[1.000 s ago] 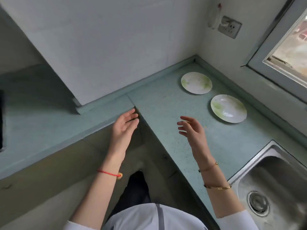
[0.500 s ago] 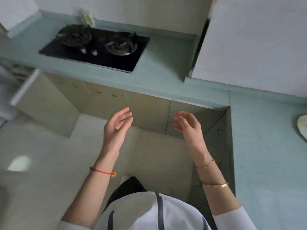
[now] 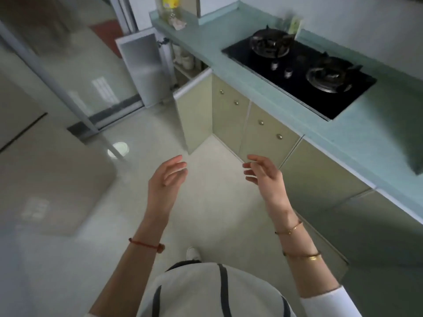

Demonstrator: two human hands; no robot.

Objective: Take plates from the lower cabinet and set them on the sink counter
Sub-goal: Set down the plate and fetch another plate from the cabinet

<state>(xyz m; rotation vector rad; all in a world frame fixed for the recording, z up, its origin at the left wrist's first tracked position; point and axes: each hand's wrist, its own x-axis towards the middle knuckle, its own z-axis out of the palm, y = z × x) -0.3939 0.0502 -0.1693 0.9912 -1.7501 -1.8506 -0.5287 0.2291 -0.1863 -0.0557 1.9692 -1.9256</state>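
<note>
My left hand (image 3: 166, 179) and my right hand (image 3: 265, 176) hang in front of me over the pale floor, both empty with the fingers loosely spread. Ahead and to the upper left, a lower cabinet (image 3: 183, 65) stands with both doors swung wide, one door (image 3: 143, 65) to the left and one door (image 3: 194, 108) to the right. White dishes (image 3: 185, 59) show dimly on its shelves. The plates on the sink counter and the sink itself are out of view.
A teal counter (image 3: 263, 97) runs diagonally on the right with a black two-burner gas hob (image 3: 299, 69) set in it. Closed beige cabinet doors (image 3: 267, 136) sit below. A yellow-labelled jar (image 3: 169, 6) stands at the counter's far end. A glass sliding door (image 3: 75, 72) is at left.
My view has swung left, away from the sink counter and its two plates, past the hob, to the open lower cabinet. Both hands stay empty and held out in front.
</note>
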